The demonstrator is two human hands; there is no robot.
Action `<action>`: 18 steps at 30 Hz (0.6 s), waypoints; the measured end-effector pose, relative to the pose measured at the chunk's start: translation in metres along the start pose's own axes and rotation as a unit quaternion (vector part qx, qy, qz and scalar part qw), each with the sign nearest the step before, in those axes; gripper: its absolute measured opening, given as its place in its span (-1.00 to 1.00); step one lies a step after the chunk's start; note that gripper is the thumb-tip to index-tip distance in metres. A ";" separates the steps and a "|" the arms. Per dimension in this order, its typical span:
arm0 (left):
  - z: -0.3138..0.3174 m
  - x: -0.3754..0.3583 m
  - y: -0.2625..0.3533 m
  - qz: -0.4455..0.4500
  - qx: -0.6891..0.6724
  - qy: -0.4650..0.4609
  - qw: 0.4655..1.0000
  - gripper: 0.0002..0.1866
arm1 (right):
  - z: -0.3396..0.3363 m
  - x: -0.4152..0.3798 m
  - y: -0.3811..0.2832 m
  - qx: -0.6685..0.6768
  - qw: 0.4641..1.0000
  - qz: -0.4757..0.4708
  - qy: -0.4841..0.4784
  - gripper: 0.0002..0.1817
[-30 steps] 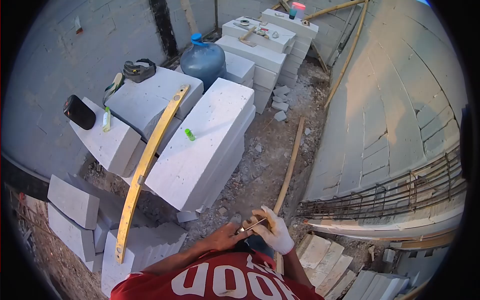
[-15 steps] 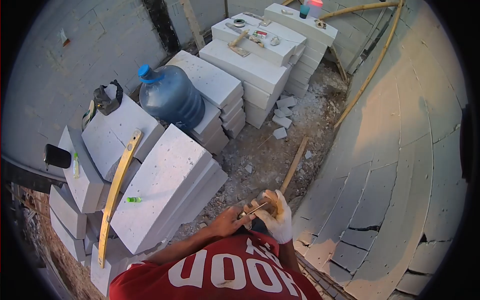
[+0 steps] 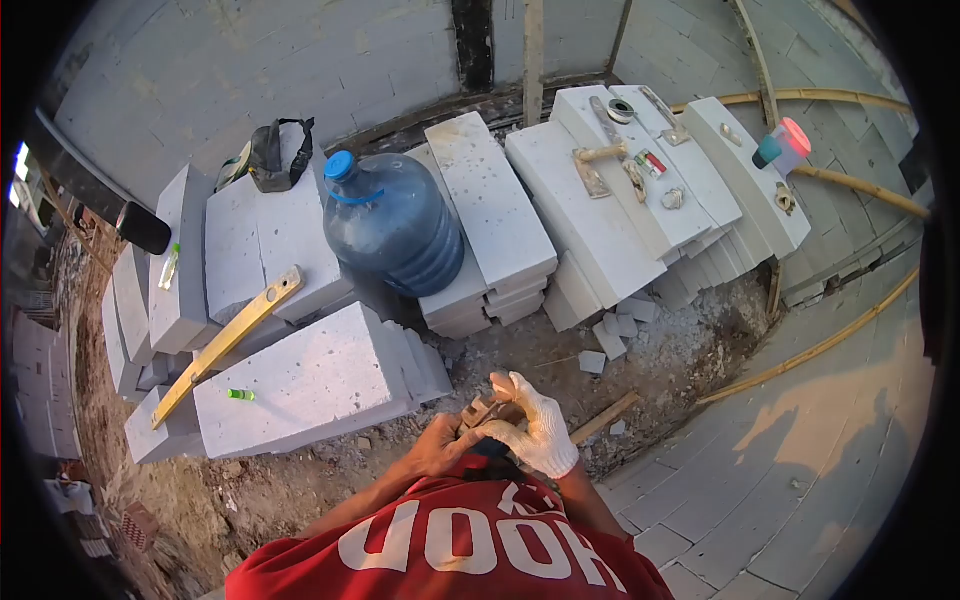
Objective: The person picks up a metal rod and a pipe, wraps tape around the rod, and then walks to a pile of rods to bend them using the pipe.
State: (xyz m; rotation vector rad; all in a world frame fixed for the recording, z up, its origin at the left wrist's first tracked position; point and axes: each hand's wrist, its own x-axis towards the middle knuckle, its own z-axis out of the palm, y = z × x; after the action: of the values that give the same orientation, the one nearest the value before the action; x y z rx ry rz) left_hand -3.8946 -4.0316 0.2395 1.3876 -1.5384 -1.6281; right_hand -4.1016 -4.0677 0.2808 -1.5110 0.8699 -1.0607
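Note:
My left hand [image 3: 436, 447] is bare and reaches in from the lower left, fingers curled. It meets my right hand [image 3: 542, 436], which wears a white knitted work glove, in front of my red shirt. Between them is a small brownish thing [image 3: 482, 411]; fingers from both hands close around it, and its kind cannot be made out. My fingers partly hide it. Nearest to the hands are a wooden strip [image 3: 606, 416] on the ground and a white block [image 3: 300, 385] with a small green bottle-like item [image 3: 241, 395] on top.
A yellow spirit level [image 3: 228, 344] leans across blocks at left. A large blue water jug [image 3: 395, 225] stands on stacked blocks. A hammer [image 3: 598, 165] and other small items lie on the back stack. Broken block pieces [image 3: 615, 335] litter the ground. A block wall [image 3: 790, 470] rises at right.
My view has swung to the left, so the stacks appear further right. My hands stay together, with the fingers shifted around the small thing; a thin strip seen between them earlier no longer shows.

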 end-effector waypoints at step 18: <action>-0.018 0.160 0.071 0.050 -0.246 0.237 0.939 -0.50 | -0.449 0.325 0.099 -0.097 0.921 0.179 0.334 -0.74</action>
State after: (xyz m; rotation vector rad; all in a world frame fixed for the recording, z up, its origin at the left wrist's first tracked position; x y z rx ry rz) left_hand -3.9553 -4.1964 0.2565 1.2704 -0.8364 -1.3568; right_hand -4.4107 -4.5381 0.2693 -1.0697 1.6985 -1.2508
